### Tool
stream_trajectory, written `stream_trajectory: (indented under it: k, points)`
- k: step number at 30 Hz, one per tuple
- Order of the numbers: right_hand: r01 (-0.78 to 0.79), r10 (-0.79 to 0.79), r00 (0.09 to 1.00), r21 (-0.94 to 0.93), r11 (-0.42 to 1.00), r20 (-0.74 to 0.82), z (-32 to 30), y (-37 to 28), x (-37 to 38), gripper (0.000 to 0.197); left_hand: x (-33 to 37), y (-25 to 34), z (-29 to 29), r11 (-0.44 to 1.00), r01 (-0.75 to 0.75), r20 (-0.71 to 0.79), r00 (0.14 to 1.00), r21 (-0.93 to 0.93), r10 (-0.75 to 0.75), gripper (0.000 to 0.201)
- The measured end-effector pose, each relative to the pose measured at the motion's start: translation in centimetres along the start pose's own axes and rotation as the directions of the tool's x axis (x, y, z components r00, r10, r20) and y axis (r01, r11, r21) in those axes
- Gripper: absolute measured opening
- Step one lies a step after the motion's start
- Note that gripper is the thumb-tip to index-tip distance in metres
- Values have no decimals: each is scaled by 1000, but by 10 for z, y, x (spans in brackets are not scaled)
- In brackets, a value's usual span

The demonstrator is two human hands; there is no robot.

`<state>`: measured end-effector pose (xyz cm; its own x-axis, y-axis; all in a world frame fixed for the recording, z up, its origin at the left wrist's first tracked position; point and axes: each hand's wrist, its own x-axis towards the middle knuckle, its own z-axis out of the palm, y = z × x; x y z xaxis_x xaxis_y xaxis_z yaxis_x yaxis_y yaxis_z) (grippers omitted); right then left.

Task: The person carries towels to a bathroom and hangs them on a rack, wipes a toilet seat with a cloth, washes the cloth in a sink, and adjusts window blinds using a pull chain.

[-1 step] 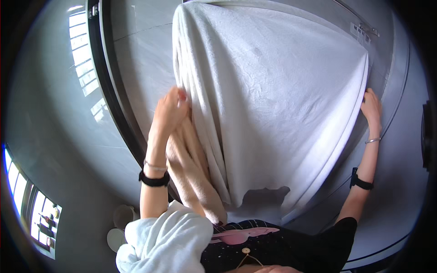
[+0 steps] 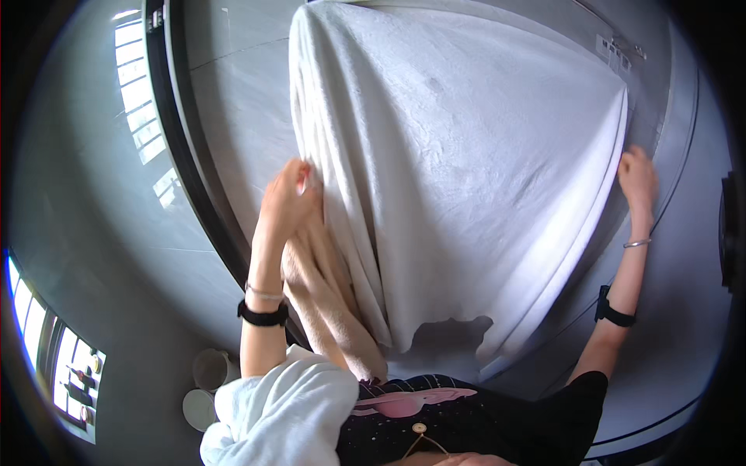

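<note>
Large white cloth (image 2: 482, 140) hangs spread in front of the person, left side gathered in long folds, lower edge uneven; its support can't be made out. Hands well apart, one at each side edge of the cloth. Left hand (image 2: 289, 198): fingers bent in, pinching the folded left edge, somewhat blurred. Right hand (image 2: 637, 179): at the right edge, fingers curled; can't tell if clamped on it or just touching. Beige cloth (image 2: 322, 287) hangs below left hand, beside the white folds, reaching down near the black shirt (image 2: 544, 412). White fabric (image 2: 284, 400) bunched over left upper arm. Black wristband (image 2: 263, 313) on left forearm, similar on right. Two pale round containers (image 2: 211, 369) lower left. Grey wall (image 2: 241, 101) behind.
</note>
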<state>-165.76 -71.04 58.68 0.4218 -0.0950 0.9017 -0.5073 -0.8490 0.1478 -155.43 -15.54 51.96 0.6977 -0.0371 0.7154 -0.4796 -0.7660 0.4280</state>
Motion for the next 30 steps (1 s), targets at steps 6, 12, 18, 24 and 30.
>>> stream_trajectory:
  k: [6, 12, 18, 24, 30]
  points:
    - [245, -139, 958, 463, 852, -251, -10, -34, 66, 50, -16, -16, -4, 982, 158, -118, 978, -101, -170, 14]
    - [244, -244, 970, 1, 970, 1, -25, -117, 49, 46, -14, 46, -48, 818, 131, -34, 983, -560, -181, 10]
    - [374, -679, 706, 920, 116, -201, -51, -288, -55, 38, -21, 60, -56, 307, -126, -54, 971, -943, 233, 45]
    - [-158, -954, 295, 982, -106, -56, -76, -359, -117, 67, 9, 66, -50, -523, -159, -477, 680, -838, 557, 50]
    - [-93, -874, 486, 995, -37, 13, -66, -303, -107, 52, 20, 76, -32, -283, -330, -427, 798, -900, 426, 40]
